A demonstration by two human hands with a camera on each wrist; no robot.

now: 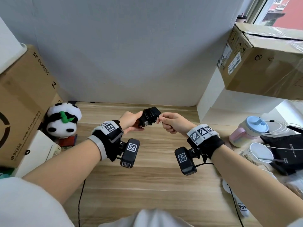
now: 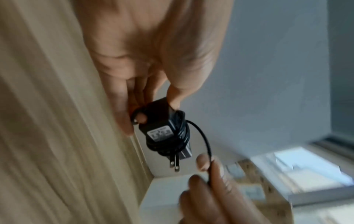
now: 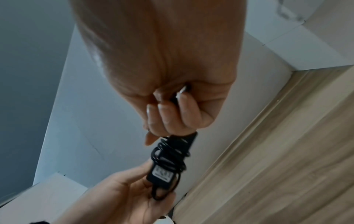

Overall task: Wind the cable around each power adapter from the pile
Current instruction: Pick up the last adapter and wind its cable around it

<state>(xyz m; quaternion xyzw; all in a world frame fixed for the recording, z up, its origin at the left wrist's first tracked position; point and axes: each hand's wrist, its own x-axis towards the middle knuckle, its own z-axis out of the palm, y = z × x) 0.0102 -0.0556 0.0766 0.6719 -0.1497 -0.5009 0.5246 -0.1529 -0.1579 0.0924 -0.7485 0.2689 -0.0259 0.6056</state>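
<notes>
Both hands work above the wooden worktop (image 1: 147, 161): left hand (image 1: 131, 121) grips the black boxy power adapter (image 1: 150, 117); right hand (image 1: 170, 122) pinches the thin black cable (image 2: 205, 141). Keep tension; tuck the tail under a wrap.

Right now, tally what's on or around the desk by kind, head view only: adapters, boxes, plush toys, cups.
Black power adapters wound with cable, gripped between both hands: 1
Brown cardboard boxes: 2
Black-and-white panda plush toys: 1
Cups: 2, one pink cup with blue lid, one clear plastic cup
Total: 6
</notes>
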